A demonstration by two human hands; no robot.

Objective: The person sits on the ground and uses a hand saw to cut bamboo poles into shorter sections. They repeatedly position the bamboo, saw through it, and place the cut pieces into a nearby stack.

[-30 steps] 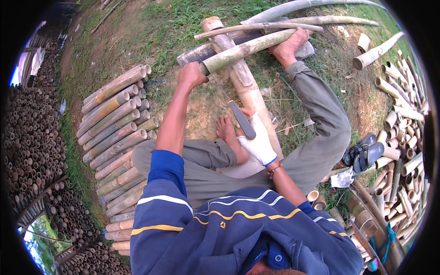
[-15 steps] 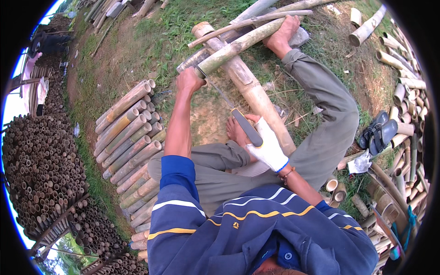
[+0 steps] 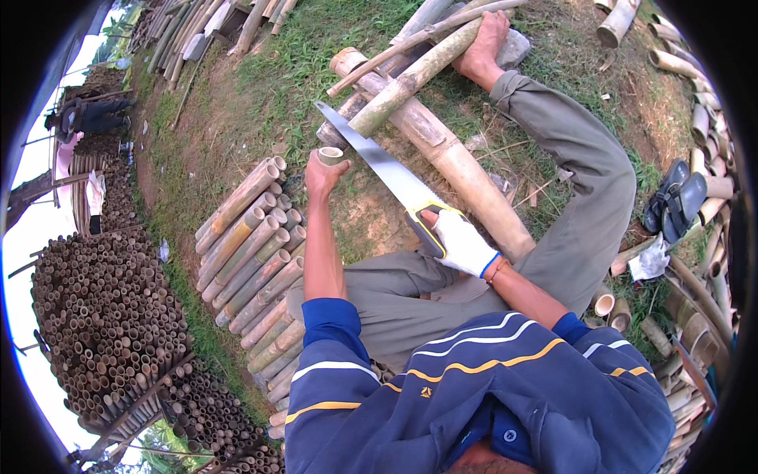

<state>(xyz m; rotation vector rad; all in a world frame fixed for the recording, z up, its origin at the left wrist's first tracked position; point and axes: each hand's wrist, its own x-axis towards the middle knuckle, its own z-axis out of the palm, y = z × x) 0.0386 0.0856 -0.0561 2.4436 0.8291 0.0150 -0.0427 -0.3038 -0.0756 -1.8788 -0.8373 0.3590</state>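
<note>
My left hand [image 3: 322, 180], bare, is closed around a short bamboo piece [image 3: 330, 155], whose round hollow end shows above the fist. In a white glove, my right hand [image 3: 466, 242] grips the dark and yellow handle of a handsaw [image 3: 384, 164]. The saw's blade points up and left, its tip close to the end of a green bamboo pole [image 3: 422, 79]. That pole lies slantwise across a thick bamboo log [image 3: 452, 162], apart from the left hand. My bare foot [image 3: 485, 49] presses on the pole's far end.
Cut bamboo lengths [image 3: 249, 237] are stacked on the grass at left. A big pile of bamboo tubes [image 3: 103, 316] rises beyond them. Black sandals [image 3: 675, 201] and more bamboo pieces [image 3: 711, 178] lie at right. A grey stone [image 3: 515, 49] sits by my foot. Another person [image 3: 95, 116] is far left.
The short bamboo piece has come off the pole's end and moved down in my left hand. The saw has swung so its blade lies flat in view, clear of the left hand.
</note>
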